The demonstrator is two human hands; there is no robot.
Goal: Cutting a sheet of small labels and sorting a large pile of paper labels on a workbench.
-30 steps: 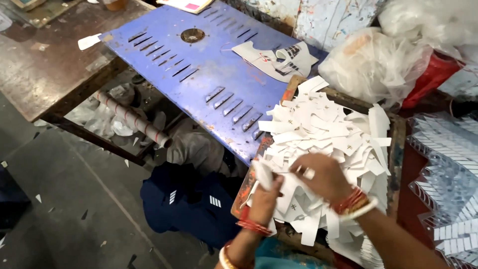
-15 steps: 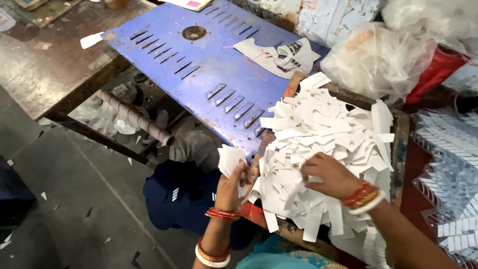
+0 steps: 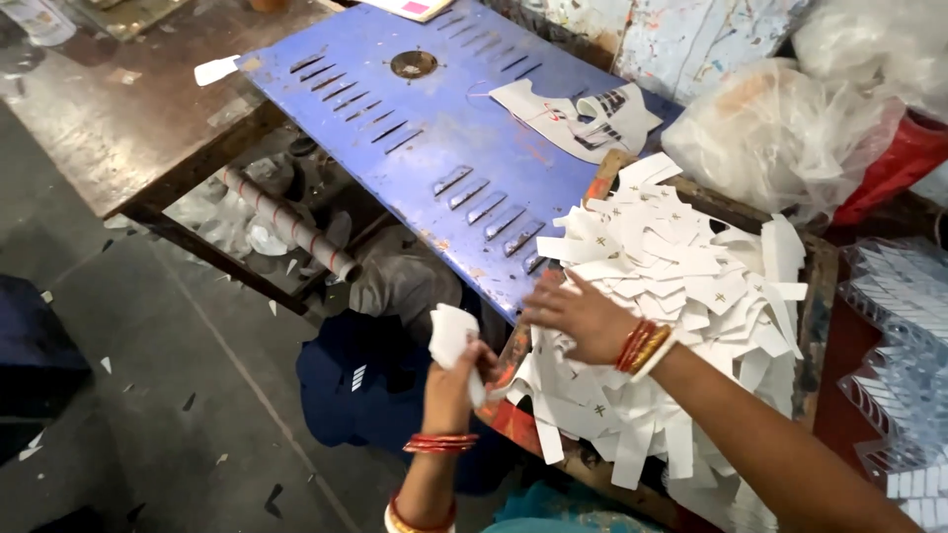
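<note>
Blue-painted metal makes up the biggest thing in view, a slotted panel (image 3: pixel 434 148) lying across the dark tabletop (image 3: pixel 109 128), with a round hole near its far end and a printed white cut-out (image 3: pixel 578 118) resting on its right part. Right of the panel stand crumpled clear plastic bags (image 3: pixel 780 138), one of them beside something red.

Next in size is the heap of white paper strips (image 3: pixel 681 296), piled on a worn wooden board (image 3: pixel 818 296) at the panel's near right edge; several strips carry small cross marks, and some hang over the board's near side. At the far right edge lies a stack of clear, patterned pieces (image 3: pixel 908 326). Below the tabletop, a dark blue bundle (image 3: pixel 365 385) sits on the grey floor (image 3: pixel 148 395), which is dotted with small scraps, and a striped tube (image 3: pixel 286 222) lies under the tabletop's edge.

Over the left part of the heap the right hand (image 3: pixel 583 318) lies flat, fingers spread and touching the strips, with red and gold bangles at the wrist; I cannot tell whether it grips any strip. Clear of the heap, to its left and above the floor, the left hand (image 3: pixel 452 380) is closed around a small bunch of white strips (image 3: pixel 450 336), held upright.
</note>
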